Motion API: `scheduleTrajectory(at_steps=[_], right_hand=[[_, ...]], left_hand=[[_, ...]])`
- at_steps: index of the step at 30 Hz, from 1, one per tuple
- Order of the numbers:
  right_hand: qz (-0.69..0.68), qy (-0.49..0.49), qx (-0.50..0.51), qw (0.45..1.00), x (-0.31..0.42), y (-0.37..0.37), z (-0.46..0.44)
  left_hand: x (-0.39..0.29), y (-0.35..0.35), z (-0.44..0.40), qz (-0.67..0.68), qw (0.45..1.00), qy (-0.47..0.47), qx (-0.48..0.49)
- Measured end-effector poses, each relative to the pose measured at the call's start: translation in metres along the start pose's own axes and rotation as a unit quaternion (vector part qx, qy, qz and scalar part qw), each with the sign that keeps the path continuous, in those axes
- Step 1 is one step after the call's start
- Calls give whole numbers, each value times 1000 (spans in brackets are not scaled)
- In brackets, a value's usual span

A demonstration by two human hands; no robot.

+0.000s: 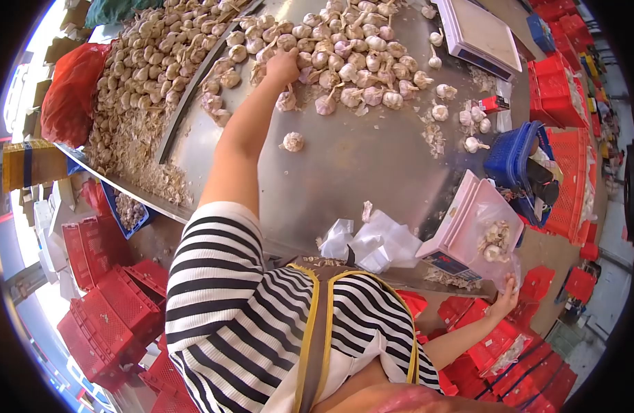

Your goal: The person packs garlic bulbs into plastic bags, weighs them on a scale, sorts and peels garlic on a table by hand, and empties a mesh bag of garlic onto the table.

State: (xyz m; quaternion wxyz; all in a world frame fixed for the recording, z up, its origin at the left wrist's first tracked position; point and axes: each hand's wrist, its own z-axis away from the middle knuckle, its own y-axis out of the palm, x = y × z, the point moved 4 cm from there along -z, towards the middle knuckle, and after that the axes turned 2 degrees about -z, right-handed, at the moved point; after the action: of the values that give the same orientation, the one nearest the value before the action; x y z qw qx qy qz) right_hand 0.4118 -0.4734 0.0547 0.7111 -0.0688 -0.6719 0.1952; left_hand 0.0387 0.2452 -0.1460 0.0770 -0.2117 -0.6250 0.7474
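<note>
My left hand (pixel 282 67) reaches out to the heap of garlic bulbs (pixel 358 58) on the metal table (pixel 331 165). Its fingers are curled round a garlic bulb at the heap's near edge, and the bulb is mostly hidden. At the right, my right hand (pixel 505 300) pinches the edge of a clear plastic bag (pixel 513 265). The bag lies over the pan of a pink-and-white scale (pixel 451 230), with a few garlic bulbs (pixel 494 244) inside it. One loose garlic bulb (pixel 293 142) sits apart from the heap.
A dark divider (pixel 193 96) separates a larger garlic pile (pixel 148 65) at the left. A red mesh sack (pixel 72 93) stands beyond it. Crumpled plastic bags (pixel 386 237) lie at the near edge. A second scale (pixel 479 34), a blue basket (pixel 513 158) and red crates (pixel 107 323) surround the table.
</note>
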Motion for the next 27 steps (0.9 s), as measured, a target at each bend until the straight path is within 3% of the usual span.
scheduleTrajectory(at_steps=[6, 8, 9, 11, 12, 13, 14, 15, 16, 17, 18, 20, 23, 25, 27], right_hand=[[5, -22, 13, 1000, -1, 9, -1], [-2, -23, 4, 1000, -5, 4, -6], [-6, -28, 2, 1000, -6, 2, -10], [-6, -48, -8, 999, -6, 1, -13], [-20, -53, -3, 998, -3, 2, -11], [-33, -59, 3, 998, 1, 2, -10], [-53, -74, 0, 996, 5, 5, -7], [-55, -73, -5, 996, 4, 3, -9], [-79, -82, 19, 993, 3, 3, -11], [-102, -93, 42, 990, 2, 2, -13], [-107, -90, 40, 989, 7, 4, -11], [-126, -85, 37, 988, 1, 0, -16], [-142, -70, 9, 987, 9, 1, -11], [-134, -79, 8, 988, 12, -1, -8], [-142, -78, 10, 987, 11, -2, -6]], left_hand=[[-2, 5, 61, 27, 996, 85, 5], [-6, 12, 82, 156, 985, 50, 59], [-18, 10, 89, 155, 984, 60, 59], [-44, 5, 104, 337, 940, 32, 47], [-78, -15, 119, 377, 924, 35, 48], [-120, -30, 137, 469, 875, 73, 96], [-163, -45, 156, 472, 864, 130, 117], [-209, -58, 176, 495, 826, 207, 176], [-254, -67, 197, 525, 774, 312, 166], [-295, -91, 224, 496, 768, 376, 150], [-332, -101, 246, 512, 735, 372, 243], [-401, -107, 278, 502, 698, 501, 98], [-472, -75, 298, 438, 709, 522, 184], [-490, -55, 298, 327, 758, 564, -15], [-492, -48, 292, 294, 775, 551, -96]])
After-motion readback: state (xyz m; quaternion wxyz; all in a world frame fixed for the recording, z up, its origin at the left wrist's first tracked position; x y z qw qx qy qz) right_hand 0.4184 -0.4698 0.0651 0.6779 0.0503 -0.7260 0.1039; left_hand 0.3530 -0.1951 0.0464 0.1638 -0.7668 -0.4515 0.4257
